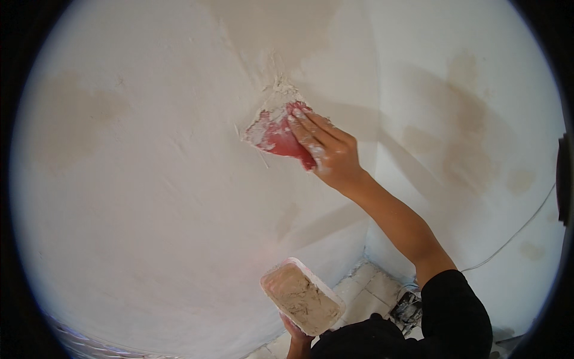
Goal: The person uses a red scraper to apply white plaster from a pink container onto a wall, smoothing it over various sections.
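Note:
My right hand (327, 143) grips a red putty knife (278, 133), its fingers pressed flat along the blade. Whitish filler smears the blade and my fingers. The blade's edge lies against the wall (179, 197), where a ridge of wet filler (286, 91) shows at its upper corner. Low in the view, my left hand (297, 331) holds up a pale rectangular tub (290, 262) from beneath, with most of its fingers hidden by the tub. Beige filler paste (302, 296) with a rough, scraped surface fills much of it.
Beige filled patches (78, 119) mark the wall, and more (469, 137) mark the adjoining wall at the right. A thin cable (515, 232) runs down that wall. Dirty floor tiles (382, 286) and a dark object (408, 311) lie below, near the corner.

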Tool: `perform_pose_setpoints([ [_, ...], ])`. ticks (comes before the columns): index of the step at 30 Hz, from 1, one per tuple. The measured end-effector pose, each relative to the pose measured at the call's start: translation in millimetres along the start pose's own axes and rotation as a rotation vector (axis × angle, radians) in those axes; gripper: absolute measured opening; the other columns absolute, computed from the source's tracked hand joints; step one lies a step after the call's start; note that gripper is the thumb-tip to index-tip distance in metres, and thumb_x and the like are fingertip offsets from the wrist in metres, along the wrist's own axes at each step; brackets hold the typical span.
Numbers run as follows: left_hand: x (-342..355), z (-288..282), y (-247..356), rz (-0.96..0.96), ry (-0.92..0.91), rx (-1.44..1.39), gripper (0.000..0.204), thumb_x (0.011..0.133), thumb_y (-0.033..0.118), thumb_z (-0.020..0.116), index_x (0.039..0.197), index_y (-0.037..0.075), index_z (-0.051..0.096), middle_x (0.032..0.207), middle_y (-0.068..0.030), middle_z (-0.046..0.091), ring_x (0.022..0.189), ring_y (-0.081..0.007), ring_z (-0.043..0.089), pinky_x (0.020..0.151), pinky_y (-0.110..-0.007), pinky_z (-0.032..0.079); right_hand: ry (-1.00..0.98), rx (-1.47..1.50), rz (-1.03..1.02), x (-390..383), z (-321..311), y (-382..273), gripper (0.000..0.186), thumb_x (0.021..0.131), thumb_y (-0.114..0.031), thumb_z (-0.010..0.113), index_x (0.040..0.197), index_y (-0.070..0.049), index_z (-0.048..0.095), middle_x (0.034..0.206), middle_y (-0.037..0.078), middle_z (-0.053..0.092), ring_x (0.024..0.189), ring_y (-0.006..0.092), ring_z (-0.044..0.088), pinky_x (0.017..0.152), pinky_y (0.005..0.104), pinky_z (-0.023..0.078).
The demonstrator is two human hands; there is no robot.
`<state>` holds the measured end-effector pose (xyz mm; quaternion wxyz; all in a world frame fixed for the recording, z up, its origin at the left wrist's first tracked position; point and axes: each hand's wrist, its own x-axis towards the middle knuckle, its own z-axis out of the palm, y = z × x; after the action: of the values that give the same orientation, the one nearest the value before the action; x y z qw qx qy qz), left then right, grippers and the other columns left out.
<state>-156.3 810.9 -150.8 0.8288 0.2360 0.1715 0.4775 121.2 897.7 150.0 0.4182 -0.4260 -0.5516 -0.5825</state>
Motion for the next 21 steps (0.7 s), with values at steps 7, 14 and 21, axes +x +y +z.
perform_pose_setpoints([
  [7,-2.6,7.9,0.6,-0.024,-0.025,-0.104,0.068,0.089,0.061,0.034,0.138,0.014,0.036,0.130,-0.0085,0.049,0.115,-0.0300,0.051,0.095,-0.048,0.044,0.122,1.067,0.885,43.4,-31.5,19.7,0.019,0.088,-0.006,0.062,0.104,0.003,0.064,0.101,0.005,0.066,0.089,0.0114,0.061,0.084,0.0263,0.047],
  [14,-4.8,19.7,-0.2,-0.009,0.010,-0.058,0.069,0.089,0.061,0.033,0.137,0.012,0.037,0.129,-0.0105,0.050,0.114,-0.0309,0.053,0.094,-0.049,0.045,0.232,1.841,1.128,65.5,18.0,52.0,0.029,0.085,-0.012,0.066,0.112,-0.006,0.059,0.110,0.005,0.061,0.103,0.0181,0.058,0.081,0.0371,0.049],
  [21,0.5,-6.2,-0.6,-0.046,0.028,-0.074,0.070,0.089,0.063,0.034,0.137,0.011,0.037,0.128,-0.0103,0.051,0.113,-0.0311,0.053,0.093,-0.049,0.045,0.190,1.581,1.313,43.1,40.5,28.7,0.033,0.082,-0.016,0.070,0.110,-0.003,0.058,0.105,0.007,0.062,0.095,0.0195,0.061,0.078,0.0386,0.052],
])
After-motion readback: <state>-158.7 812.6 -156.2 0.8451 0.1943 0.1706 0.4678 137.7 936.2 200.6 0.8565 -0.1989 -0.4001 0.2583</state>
